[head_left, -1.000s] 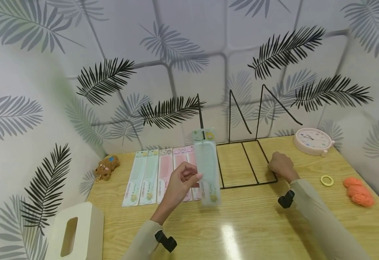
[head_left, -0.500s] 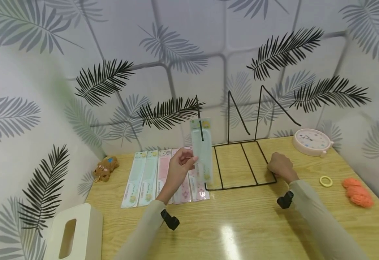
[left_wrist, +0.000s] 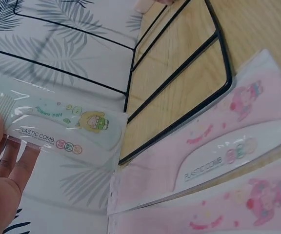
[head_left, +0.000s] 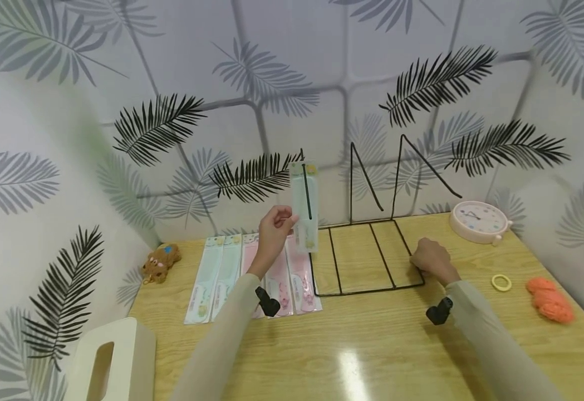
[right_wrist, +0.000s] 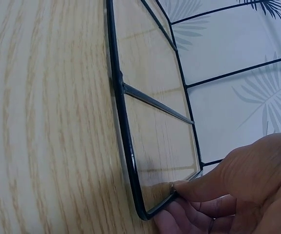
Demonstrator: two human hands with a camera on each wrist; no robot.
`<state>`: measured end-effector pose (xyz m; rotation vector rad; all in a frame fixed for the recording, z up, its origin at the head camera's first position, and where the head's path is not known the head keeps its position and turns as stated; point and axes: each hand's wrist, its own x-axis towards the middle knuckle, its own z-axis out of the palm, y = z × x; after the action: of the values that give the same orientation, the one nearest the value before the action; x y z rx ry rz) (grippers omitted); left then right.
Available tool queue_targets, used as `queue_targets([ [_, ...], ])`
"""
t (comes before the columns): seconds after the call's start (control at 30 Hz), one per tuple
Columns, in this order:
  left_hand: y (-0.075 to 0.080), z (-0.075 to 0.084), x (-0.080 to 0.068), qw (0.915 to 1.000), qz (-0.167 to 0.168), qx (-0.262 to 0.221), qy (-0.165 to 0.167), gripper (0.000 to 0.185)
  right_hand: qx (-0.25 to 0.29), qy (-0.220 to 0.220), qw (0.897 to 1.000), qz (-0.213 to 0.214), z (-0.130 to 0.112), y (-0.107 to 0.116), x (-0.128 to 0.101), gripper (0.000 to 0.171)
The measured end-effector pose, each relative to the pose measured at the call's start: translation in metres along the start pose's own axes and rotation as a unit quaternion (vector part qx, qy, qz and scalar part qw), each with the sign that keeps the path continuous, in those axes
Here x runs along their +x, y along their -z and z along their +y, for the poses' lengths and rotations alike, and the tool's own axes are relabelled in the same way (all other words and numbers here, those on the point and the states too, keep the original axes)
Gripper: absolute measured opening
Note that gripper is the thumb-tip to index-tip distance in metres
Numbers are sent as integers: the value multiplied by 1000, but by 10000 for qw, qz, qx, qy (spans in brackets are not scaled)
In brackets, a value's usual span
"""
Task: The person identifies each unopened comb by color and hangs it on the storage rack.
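Observation:
My left hand (head_left: 275, 236) pinches the edge of a packaged green plastic comb (head_left: 304, 195), held upright above the table. The leftmost sloping prong (head_left: 308, 195) of a black wire rack (head_left: 366, 291) shows in front of the package, apparently through its top hole. The left wrist view shows the package's lower end (left_wrist: 77, 126) and curled fingers beneath it. My right hand (head_left: 434, 259) grips the side bar of the rack's base near its front corner; in the right wrist view, thumb and fingers (right_wrist: 204, 190) close round that bar.
Several packaged green combs (head_left: 204, 284) and pink combs (head_left: 304, 284) lie left of the rack. A brown plush toy (head_left: 160, 263) and cream tissue box (head_left: 138, 356) are at left. Rightward are a pink clock (head_left: 480, 221), yellow ring (head_left: 501, 282) and orange yarn bundle (head_left: 550, 299).
My left hand has moved the green comb upward, away from me and slightly left along the prong, nearer its top. The right hand keeps its grip on the rack.

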<state>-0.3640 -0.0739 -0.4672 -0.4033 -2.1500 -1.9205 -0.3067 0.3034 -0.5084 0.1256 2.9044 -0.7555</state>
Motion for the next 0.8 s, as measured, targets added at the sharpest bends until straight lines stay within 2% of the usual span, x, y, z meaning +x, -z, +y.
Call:
queue_targets([
  [0.37,8,0,21,9996,2,258,114,19,-74,-29,10000,-13,-1,2,1,31],
  [0.53,9,-1,28,9997,-99,223,-37,20,-141,-31,9999,39,-1,2,1,30],
  [0.8,7,-4,29,9988,-106,362,324,23,-216,-31,9997,117,-1,1,-3,22],
])
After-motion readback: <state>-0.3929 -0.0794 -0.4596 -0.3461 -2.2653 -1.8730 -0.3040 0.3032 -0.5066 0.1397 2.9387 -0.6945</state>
